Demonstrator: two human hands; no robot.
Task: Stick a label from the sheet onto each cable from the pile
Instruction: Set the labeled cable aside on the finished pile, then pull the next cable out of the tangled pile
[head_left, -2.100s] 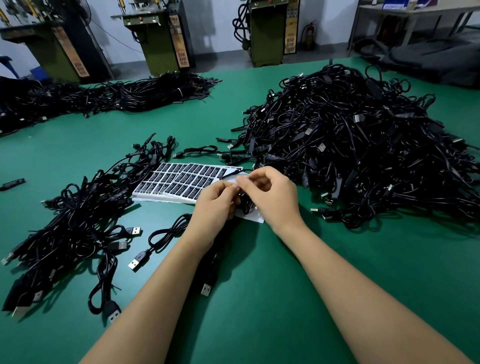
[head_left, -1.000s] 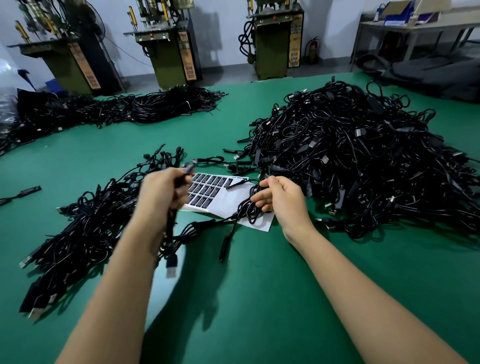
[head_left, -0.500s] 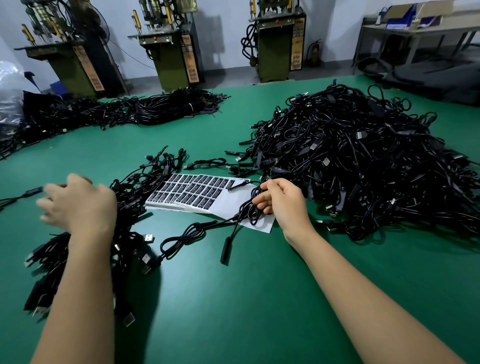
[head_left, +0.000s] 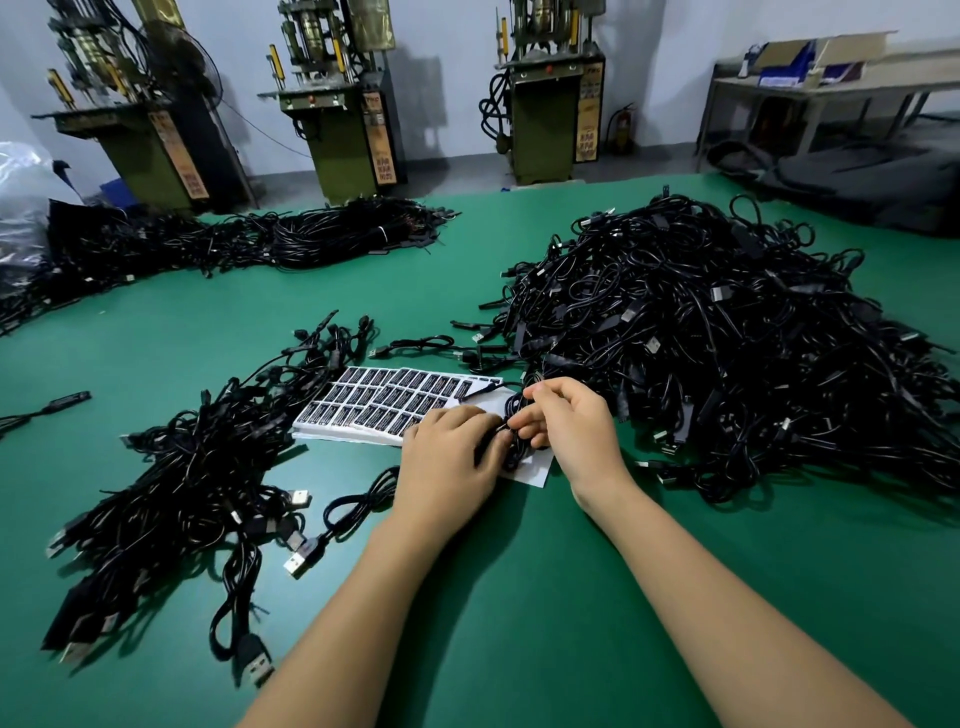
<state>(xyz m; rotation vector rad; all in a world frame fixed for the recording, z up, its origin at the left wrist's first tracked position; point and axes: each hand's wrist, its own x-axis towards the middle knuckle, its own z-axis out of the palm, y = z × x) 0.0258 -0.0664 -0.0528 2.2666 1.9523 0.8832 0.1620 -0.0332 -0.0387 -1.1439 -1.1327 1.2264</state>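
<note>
From my seat, the left hand (head_left: 449, 457) lies flat-fingered on the white sheet of black printed labels (head_left: 384, 402), touching the thin black cable (head_left: 511, 449) just right of it, which the nearer right hand (head_left: 569, 423) pinches, bunched.

Three cable heaps, three machines, two hands counted.

One big pile of cables (head_left: 717, 343) is seen right, one smaller heap (head_left: 197, 478) left, one long heap (head_left: 249, 244) at the back. One label sheet (head_left: 384, 397) is counted, its labels too small for tallying. Three green machines (head_left: 337, 104) are lined behind. One left hand (head_left: 449, 457) and one right hand (head_left: 576, 426) are shown.
</note>
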